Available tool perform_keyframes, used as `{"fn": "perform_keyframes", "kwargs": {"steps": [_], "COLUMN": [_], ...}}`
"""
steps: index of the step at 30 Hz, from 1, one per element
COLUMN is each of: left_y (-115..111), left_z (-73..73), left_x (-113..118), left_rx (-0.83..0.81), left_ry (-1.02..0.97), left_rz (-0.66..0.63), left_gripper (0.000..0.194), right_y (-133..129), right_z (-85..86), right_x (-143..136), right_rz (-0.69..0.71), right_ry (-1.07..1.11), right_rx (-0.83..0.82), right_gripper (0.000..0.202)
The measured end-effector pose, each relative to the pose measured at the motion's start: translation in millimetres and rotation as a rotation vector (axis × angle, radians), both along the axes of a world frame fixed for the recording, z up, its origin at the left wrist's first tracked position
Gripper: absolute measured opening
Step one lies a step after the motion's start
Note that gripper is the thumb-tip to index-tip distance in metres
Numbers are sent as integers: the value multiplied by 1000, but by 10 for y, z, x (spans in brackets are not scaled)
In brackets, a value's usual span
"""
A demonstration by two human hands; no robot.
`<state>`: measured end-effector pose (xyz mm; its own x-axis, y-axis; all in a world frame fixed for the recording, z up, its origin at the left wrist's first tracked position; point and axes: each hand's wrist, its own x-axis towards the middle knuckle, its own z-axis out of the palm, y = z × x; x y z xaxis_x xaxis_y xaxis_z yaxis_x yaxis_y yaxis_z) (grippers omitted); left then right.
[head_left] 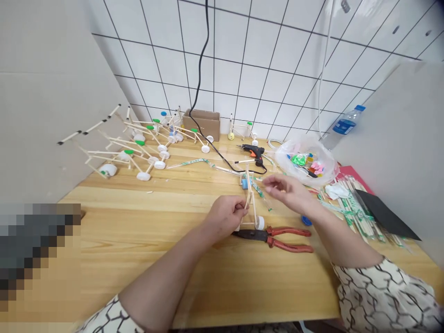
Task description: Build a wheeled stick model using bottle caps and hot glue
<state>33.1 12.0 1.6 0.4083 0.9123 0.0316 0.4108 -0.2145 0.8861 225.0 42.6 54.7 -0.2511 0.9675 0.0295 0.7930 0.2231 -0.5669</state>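
Observation:
Near the middle of the wooden table stands a small tricycle-like model (253, 206) of thin sticks, with a white cap wheel at its near right and a blue piece farther back. The fingers of my left hand (227, 215) are closed on the stick frame at its left side. To the right of the model, my right hand (285, 190) hovers with its fingers apart and holds nothing visible. Red-handled pliers (272, 237) lie just in front of the model. Behind it rests a black glue gun (253, 151) with its cable.
Several similar stick models (138, 143) stand at the back left near a cardboard box (203, 124). At the right are a plastic bag (305, 159) of colourful pieces, wrapped stick bundles (359, 210), a black sheet (388, 215), a blue cap (306, 220) and a bottle (343, 127).

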Motion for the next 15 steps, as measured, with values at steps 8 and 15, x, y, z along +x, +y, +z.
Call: {"fn": "perform_keyframes", "kwargs": {"steps": [8,15], "left_y": [28,25], "left_z": [-83,-80], "left_x": [13,14], "left_rx": [5,9], "left_ry": [9,35], "left_rz": [18,28], "left_gripper": [12,15], "right_y": [-442,-482], "right_z": [-347,-398], "right_x": [92,-23], "right_rz": [207,229], "right_ry": [136,130], "right_rx": [-119,-152], "right_gripper": [38,18]}}
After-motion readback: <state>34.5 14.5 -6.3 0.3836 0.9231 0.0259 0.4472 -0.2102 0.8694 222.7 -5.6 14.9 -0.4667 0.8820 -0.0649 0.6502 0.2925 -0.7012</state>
